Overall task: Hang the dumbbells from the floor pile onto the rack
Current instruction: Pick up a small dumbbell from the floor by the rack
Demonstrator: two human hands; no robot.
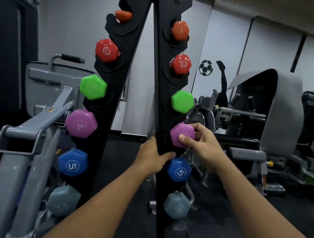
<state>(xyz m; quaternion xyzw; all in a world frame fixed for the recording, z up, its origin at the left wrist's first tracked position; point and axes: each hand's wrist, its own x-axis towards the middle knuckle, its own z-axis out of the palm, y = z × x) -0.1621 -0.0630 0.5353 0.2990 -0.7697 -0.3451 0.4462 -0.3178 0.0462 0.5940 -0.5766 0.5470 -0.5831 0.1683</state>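
Observation:
A tall black A-shaped rack (161,92) stands right in front of me, with dumbbells hung down both uprights. My right hand (204,143) grips the head of a purple dumbbell (179,134) seated in a cradle on the right upright. My left hand (153,155) clasps the right upright's edge just below that, thumb in front. The left upright carries another purple dumbbell (81,123). Orange, red, green, blue, grey-blue and dark dumbbells fill the other cradles. The floor pile is out of view.
A grey gym machine frame (35,125) stands close on the left. More grey machines (268,119) crowd the right side. Dark rubber flooring (220,212) lies beneath the rack. A white wall with a football sticker (206,67) is behind.

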